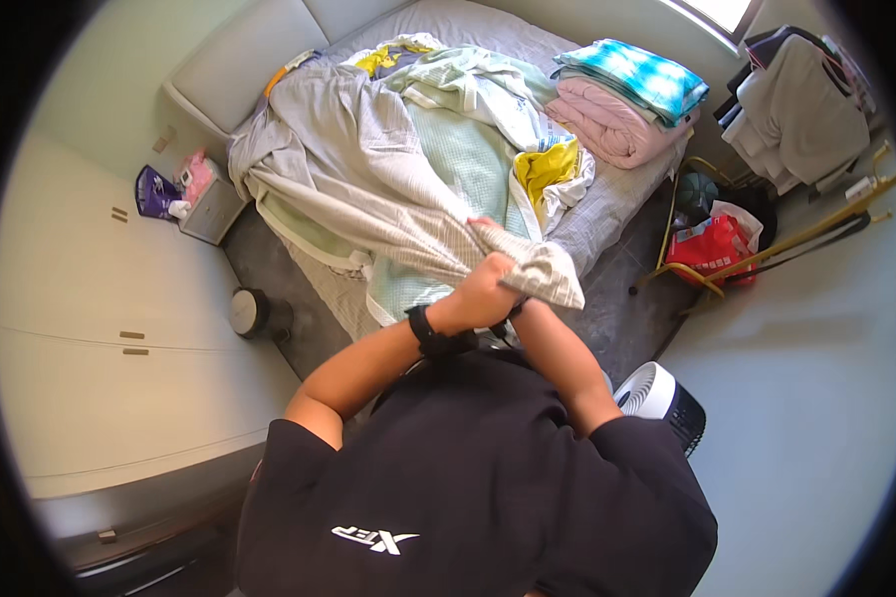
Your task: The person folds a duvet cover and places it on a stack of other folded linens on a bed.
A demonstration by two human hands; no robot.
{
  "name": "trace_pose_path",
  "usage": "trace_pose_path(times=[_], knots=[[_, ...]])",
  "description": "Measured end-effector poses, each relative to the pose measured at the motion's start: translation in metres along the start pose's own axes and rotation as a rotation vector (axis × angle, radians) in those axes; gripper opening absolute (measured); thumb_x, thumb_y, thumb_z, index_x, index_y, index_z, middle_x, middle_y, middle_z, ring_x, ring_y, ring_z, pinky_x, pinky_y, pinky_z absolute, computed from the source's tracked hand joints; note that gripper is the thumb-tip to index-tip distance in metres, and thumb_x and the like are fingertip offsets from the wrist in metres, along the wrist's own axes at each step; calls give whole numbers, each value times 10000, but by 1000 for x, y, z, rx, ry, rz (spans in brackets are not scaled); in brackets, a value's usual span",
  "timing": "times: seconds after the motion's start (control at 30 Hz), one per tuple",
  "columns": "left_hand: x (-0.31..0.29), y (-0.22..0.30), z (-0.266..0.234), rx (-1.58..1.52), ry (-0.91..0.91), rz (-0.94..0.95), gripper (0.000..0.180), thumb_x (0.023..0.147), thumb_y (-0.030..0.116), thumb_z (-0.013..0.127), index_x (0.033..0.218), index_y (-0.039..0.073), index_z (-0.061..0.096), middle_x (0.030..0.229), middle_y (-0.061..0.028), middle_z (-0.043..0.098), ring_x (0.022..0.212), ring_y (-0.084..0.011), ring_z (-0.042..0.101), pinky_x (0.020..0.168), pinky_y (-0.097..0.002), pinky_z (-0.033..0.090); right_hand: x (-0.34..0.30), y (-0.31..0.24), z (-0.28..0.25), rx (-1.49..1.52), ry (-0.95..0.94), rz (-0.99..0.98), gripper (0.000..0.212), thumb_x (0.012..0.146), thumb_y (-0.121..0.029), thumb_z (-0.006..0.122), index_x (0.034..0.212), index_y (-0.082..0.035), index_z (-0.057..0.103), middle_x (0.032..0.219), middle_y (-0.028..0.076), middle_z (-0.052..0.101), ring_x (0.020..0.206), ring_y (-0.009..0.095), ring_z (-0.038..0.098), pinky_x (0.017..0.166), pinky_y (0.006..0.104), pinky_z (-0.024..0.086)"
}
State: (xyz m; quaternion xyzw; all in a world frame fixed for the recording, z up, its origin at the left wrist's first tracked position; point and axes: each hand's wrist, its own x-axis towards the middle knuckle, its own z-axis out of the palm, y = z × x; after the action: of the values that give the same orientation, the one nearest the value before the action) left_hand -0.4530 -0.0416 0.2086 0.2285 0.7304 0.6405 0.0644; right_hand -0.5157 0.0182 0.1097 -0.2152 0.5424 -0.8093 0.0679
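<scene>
A thin grey striped bed cover stretches from the bed up to my hands, pulled into long folds. My left hand, a dark watch on its wrist, is closed in a fist around the gathered cloth. A loose end of the cover flops over to the right of that fist. Crossed behind the left wrist, my right hand is mostly hidden; a bit of its fingers shows curled on the cloth farther up. Under the cover lies a pale green quilt, rumpled across the bed.
The bed has a grey sheet. On it are a yellow-and-white cloth and a folded pink quilt under a blue checked one. A round bin stands left, a white fan right, a gold-framed rack beyond.
</scene>
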Motion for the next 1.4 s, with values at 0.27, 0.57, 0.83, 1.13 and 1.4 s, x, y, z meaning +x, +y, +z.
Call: trace_pose_path(times=[0.27,0.57,0.83,1.13,1.4], knots=[[-7,79,-7,-463,158,9,274,867,196,444,1061,2,455,979,-76,551,902,-145,529,800,-289,419,102,-44,47,172,-316,186,286,771,-156,428,996,-7,523,920,81,545,875,170,519,833,284,395],[-65,119,16,-793,849,310,212,828,226,483,766,28,524,734,-109,563,652,-234,542,603,-353,449,287,-3,35,704,-175,596,338,710,-250,507,902,27,529,766,116,574,762,241,558,763,341,453],[-137,65,92,-49,1774,-574,140,794,123,527,836,-5,492,790,-88,561,714,-160,549,657,-272,450,374,-23,-24,768,-171,843,389,735,-200,532,1033,45,478,981,201,565,873,345,549,832,440,433],[-165,-157,245,283,1175,-1706,246,757,134,463,861,-57,579,859,-246,583,849,-390,548,696,-427,444,281,99,-137,330,-169,1313,323,789,-281,524,995,-32,541,1014,122,579,946,291,538,852,472,404],[-74,-191,188,190,604,-1401,365,829,300,458,1054,23,532,1080,-157,538,997,-349,488,821,-402,402,206,54,-175,-309,-136,381,176,647,46,475,570,-78,377,508,-10,402,466,105,392,411,249,268]])
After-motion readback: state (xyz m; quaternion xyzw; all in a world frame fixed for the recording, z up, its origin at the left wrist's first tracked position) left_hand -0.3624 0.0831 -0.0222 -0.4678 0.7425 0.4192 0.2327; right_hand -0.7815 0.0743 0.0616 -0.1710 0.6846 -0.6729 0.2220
